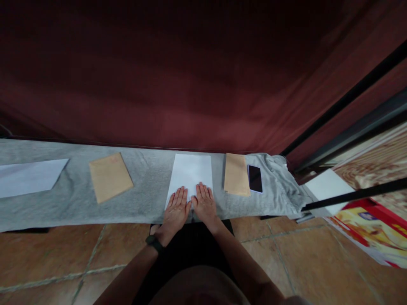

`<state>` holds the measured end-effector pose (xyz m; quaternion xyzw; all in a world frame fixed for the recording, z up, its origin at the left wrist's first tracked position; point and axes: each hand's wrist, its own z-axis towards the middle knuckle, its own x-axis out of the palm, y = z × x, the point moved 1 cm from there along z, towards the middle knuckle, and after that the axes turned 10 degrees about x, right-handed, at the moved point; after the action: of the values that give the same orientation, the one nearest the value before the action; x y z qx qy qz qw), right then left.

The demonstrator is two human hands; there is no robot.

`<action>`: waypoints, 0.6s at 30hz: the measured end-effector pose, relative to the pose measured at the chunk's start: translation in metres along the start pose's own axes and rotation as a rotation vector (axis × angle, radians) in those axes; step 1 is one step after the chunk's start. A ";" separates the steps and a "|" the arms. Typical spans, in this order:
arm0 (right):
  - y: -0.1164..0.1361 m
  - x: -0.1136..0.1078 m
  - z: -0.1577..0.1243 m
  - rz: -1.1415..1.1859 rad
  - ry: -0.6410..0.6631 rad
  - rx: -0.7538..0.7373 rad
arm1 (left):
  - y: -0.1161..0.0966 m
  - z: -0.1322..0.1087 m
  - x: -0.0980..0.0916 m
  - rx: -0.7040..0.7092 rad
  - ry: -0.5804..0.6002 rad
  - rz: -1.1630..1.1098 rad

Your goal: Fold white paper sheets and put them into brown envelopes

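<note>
A white sheet of paper (192, 169) lies on the grey cloth in front of me. My left hand (177, 207) rests flat on its lower left part, fingers stretched out and pointing away from me. Beside it, my right hand (204, 203) lies flat on the lower right part of the paper, fingers also extended. The thumbs are close together near the middle. The near edge of the sheet is mostly hidden under my hands. Whether there is one sheet or more, I cannot tell.
Brown envelopes (237, 174) lie to the right, beside a dark-screened phone (255, 178). Left of the paper is another brown envelope (111, 177), and farther left more white paper (30, 178). A dark red surface (190, 106) rises behind the cloth (149, 182). A colourful box (375, 228) stands at right.
</note>
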<state>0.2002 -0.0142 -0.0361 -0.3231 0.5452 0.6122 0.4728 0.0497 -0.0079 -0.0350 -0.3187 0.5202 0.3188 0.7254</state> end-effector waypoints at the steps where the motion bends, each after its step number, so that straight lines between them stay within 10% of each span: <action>1: -0.003 -0.002 -0.001 -0.006 -0.007 0.012 | 0.003 -0.002 0.000 -0.024 -0.009 0.002; 18: -0.046 -0.021 -0.031 -0.105 -0.085 0.101 | 0.036 -0.021 -0.011 -0.251 -0.078 -0.038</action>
<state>0.2463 -0.0515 -0.0392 -0.3006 0.5371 0.5716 0.5426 0.0063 -0.0045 -0.0347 -0.4040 0.4415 0.3798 0.7054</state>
